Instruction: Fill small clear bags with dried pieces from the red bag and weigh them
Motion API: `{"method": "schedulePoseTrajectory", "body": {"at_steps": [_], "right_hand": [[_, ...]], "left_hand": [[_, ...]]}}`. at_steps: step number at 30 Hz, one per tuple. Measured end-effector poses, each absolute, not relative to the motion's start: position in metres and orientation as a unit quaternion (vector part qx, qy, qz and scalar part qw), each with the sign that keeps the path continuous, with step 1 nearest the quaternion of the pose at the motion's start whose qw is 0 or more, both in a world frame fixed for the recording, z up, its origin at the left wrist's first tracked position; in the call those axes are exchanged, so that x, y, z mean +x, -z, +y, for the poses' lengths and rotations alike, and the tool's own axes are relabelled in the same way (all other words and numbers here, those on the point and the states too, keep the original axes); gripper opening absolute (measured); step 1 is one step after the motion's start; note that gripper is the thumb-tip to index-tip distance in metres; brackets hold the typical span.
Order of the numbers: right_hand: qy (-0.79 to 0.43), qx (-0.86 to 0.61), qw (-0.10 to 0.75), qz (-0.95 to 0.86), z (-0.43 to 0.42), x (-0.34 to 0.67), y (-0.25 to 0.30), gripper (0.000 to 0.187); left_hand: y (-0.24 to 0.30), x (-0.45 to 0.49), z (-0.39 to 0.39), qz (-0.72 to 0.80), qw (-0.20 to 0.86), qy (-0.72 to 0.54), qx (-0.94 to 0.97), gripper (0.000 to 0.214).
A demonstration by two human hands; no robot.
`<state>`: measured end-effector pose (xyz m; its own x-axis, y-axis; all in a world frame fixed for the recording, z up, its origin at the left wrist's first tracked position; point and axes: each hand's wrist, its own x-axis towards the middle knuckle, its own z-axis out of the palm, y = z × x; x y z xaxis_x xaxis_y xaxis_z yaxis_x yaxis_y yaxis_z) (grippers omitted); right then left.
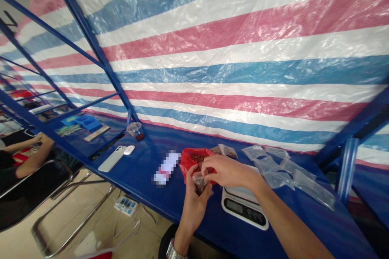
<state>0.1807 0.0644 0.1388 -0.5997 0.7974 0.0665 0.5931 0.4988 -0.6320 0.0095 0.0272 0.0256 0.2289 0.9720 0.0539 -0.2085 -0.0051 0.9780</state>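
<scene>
Blue tabletop point(136, 174), striped sheet point(243, 44) behind. Left hand point(194, 206): fingers pinching one small clear bag point(199, 184). Right hand point(232, 170): fingers pinching its mouth from the right. Both equally near; long axis unclear. Location: near side of one red bag point(186, 168). One scale point(240, 208), right.

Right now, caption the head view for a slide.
Left hand and right hand hold a small clear bag near a red bag and a scale.

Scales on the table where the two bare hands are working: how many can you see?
1: the white scale, on the blue table to the right of the red bag. The right forearm hides part of it.
</scene>
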Motion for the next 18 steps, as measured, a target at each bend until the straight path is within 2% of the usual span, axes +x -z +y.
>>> {"method": "schedulePoseTrajectory", "body": {"at_steps": [2, 4, 8, 11, 14, 18], "right_hand": [[-0.299, -0.453, 0.157, -0.825, 0.062, 0.199, -0.144, 0.011], [-0.307, -0.483, 0.142, -0.808, 0.062, 0.224, -0.148, 0.011], [-0.344, -0.571, 0.074, -0.742, 0.068, 0.275, -0.140, 0.015], [-0.335, -0.625, 0.007, -0.705, 0.078, 0.294, -0.126, 0.015], [-0.329, -0.645, 0.013, -0.690, 0.083, 0.301, -0.120, 0.023], [-0.294, -0.654, 0.076, -0.693, 0.077, 0.305, -0.125, 0.033]], "left_hand": [[-0.027, 0.012, 0.021, 0.356, 0.597, -0.494, 0.522, 0.082], [-0.025, 0.009, 0.017, 0.356, 0.556, -0.506, 0.554, 0.081], [-0.008, -0.016, 0.026, 0.429, 0.390, -0.522, 0.626, 0.050], [0.009, -0.040, 0.048, 0.486, 0.234, -0.491, 0.684, 0.040], [0.019, -0.055, 0.067, 0.497, 0.125, -0.486, 0.708, 0.038], [0.020, -0.058, 0.070, 0.486, 0.069, -0.478, 0.728, 0.036]]}}
